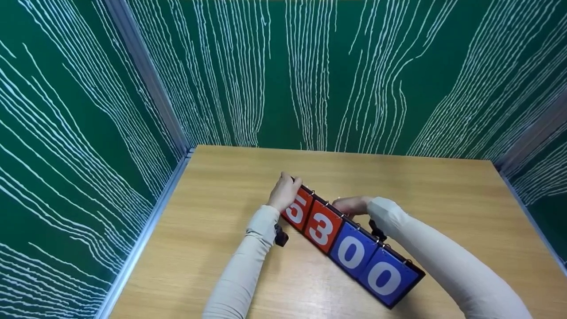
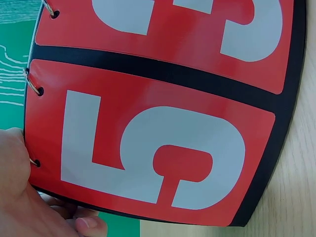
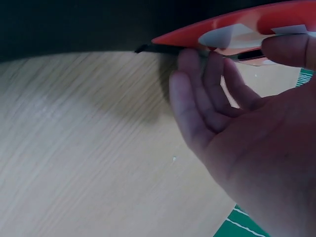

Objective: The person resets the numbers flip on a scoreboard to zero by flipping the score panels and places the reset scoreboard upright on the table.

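Observation:
A tabletop flip scoreboard (image 1: 328,248) is held up at a slant above the table. Its ringed cards read 5 and 3 in white on red, then 0 and 0 on blue. My left hand (image 1: 285,192) grips its upper left corner, thumb on the front beside the red 5 card (image 2: 108,128) and fingers behind. Around the back, mostly hidden in the head view, is my right hand (image 1: 352,205). In the right wrist view that hand pinches a red number card (image 3: 222,32) behind the black board, its thumb on one side and curled fingers at the edge.
The wooden table (image 1: 212,186) lies beneath the board. Green walls with white wavy lines (image 1: 283,79) rise behind and at both sides, joined by metal corner posts (image 1: 150,75). A dark wrist camera (image 1: 281,235) sits under the left cuff.

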{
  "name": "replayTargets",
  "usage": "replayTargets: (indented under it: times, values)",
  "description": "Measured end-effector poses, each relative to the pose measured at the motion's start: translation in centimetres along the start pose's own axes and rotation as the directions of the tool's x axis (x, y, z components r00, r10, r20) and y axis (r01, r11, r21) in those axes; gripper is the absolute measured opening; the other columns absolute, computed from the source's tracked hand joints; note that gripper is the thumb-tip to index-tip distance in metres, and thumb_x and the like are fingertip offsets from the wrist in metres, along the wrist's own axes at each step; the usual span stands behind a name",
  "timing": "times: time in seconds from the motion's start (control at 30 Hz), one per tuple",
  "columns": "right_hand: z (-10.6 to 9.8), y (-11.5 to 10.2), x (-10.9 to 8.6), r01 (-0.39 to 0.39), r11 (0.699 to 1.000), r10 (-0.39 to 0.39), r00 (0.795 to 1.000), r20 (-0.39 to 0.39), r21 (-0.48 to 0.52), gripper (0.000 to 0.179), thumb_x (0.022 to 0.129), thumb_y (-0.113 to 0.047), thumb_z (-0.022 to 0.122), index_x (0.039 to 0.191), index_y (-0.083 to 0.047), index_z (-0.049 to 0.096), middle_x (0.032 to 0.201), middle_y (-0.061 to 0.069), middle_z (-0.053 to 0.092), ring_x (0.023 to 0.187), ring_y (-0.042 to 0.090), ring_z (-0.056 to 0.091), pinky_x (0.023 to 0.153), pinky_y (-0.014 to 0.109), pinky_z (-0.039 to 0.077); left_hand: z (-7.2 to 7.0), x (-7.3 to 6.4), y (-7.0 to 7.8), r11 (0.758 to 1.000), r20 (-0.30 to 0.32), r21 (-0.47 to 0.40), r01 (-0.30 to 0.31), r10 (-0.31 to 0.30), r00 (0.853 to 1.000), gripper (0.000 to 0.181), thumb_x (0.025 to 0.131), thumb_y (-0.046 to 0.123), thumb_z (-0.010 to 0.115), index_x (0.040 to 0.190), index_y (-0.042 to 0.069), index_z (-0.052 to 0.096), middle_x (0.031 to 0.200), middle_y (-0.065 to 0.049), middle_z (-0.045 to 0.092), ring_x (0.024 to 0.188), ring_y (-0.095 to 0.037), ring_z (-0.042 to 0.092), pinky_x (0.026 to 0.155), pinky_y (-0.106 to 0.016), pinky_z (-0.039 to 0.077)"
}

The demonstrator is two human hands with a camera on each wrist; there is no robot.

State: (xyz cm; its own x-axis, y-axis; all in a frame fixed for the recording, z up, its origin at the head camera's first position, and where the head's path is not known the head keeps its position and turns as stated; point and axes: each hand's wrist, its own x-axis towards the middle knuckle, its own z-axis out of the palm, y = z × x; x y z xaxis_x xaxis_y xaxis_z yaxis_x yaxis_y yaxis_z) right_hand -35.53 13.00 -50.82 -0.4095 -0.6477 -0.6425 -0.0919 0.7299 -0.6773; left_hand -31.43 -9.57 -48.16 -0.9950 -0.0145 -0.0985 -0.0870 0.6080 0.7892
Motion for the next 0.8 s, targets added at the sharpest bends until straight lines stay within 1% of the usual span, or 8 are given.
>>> replayTargets:
  times: [0.13,0.17,0.3,0.4,0.47,0.6,0.7,0.8]
  values:
    - [0.14,0.12,-0.01,0.018,0.999,-0.019,0.999,0.042,0.030,0.019,0.092,-0.018,0.051,0.079,-0.021,0.064,0.075,-0.011,0.061,0.070,0.004,0.058,0.068,0.022,0.053,-0.01,-0.01,-0.13,1.000,-0.004,0.015,-0.020,0.021,1.000,0.047,0.105,0.037,0.037,0.123,-0.005,0.046,0.103,-0.012,0.050,0.097,-0.027,0.049,0.092,-0.038,0.041]
    - [0.19,0.12,-0.04,0.019,0.999,-0.020,0.999,0.045,0.036,0.019,0.092,-0.018,0.051,0.079,-0.021,0.065,0.076,-0.011,0.062,0.070,0.004,0.059,0.067,0.022,0.054,0.01,-0.05,-0.16,1.000,-0.002,0.011,-0.016,0.016,1.000,0.047,0.105,0.037,0.037,0.124,-0.005,0.045,0.102,-0.012,0.050,0.097,-0.027,0.049,0.092,-0.038,0.040]
    - [0.16,0.23,-0.11,0.018,1.000,-0.019,0.999,0.048,0.026,0.019,0.093,-0.018,0.051,0.080,-0.019,0.065,0.075,-0.009,0.062,0.069,0.006,0.059,0.067,0.023,0.054,0.04,-0.19,-0.15,1.000,0.012,-0.001,0.005,-0.005,1.000,0.054,0.106,0.039,0.037,0.135,-0.006,0.041,0.115,-0.015,0.054,0.105,-0.026,0.051,0.098,-0.039,0.042]
    - [0.11,0.22,-0.25,0.013,1.000,-0.013,0.999,0.033,-0.005,0.020,0.096,-0.025,0.052,0.082,-0.019,0.065,0.078,-0.007,0.062,0.071,0.009,0.059,0.071,0.025,0.054,0.02,-0.21,-0.08,1.000,0.015,-0.010,0.012,-0.012,1.000,0.059,0.106,0.040,0.037,0.142,-0.007,0.038,0.126,-0.017,0.055,0.110,-0.026,0.051,0.103,-0.040,0.042]
    - [0.14,0.17,-0.33,0.011,1.000,-0.010,1.000,0.025,-0.016,0.022,0.097,-0.029,0.051,0.083,-0.020,0.065,0.078,-0.007,0.062,0.071,0.010,0.059,0.071,0.026,0.054,-0.01,-0.19,-0.06,1.000,0.012,-0.013,0.009,-0.009,1.000,0.060,0.106,0.040,0.037,0.142,-0.007,0.038,0.126,-0.018,0.055,0.110,-0.026,0.051,0.103,-0.040,0.042]
    - [0.37,0.23,-0.16,0.013,0.999,-0.014,1.000,0.019,0.030,0.023,0.096,-0.022,0.050,0.078,-0.019,0.064,0.071,-0.009,0.061,0.065,0.005,0.058,0.065,0.022,0.051,-0.06,-0.22,-0.06,1.000,0.013,-0.024,0.014,-0.013,1.000,0.058,0.105,0.040,0.037,0.141,-0.006,0.038,0.123,-0.017,0.054,0.109,-0.026,0.051,0.101,-0.039,0.042]
    - [0.44,0.27,-0.01,0.007,0.998,-0.008,1.000,0.020,0.069,0.025,0.094,-0.017,0.049,0.074,-0.019,0.063,0.066,-0.010,0.060,0.061,0.002,0.057,0.060,0.019,0.051,-0.05,-0.21,-0.12,0.999,0.017,-0.028,0.020,-0.020,1.000,0.058,0.106,0.040,0.038,0.142,-0.006,0.037,0.127,-0.017,0.054,0.113,-0.026,0.051,0.105,-0.040,0.042]
    - [0.40,0.09,-0.07,-0.006,0.999,0.006,1.000,0.010,0.054,0.024,0.094,-0.021,0.050,0.073,-0.020,0.062,0.066,-0.010,0.058,0.060,0.003,0.057,0.059,0.019,0.050,-0.02,-0.20,-0.16,0.999,0.021,-0.035,0.026,-0.026,0.999,0.060,0.106,0.040,0.038,0.145,-0.006,0.035,0.136,-0.019,0.053,0.121,-0.027,0.051,0.111,-0.041,0.040]
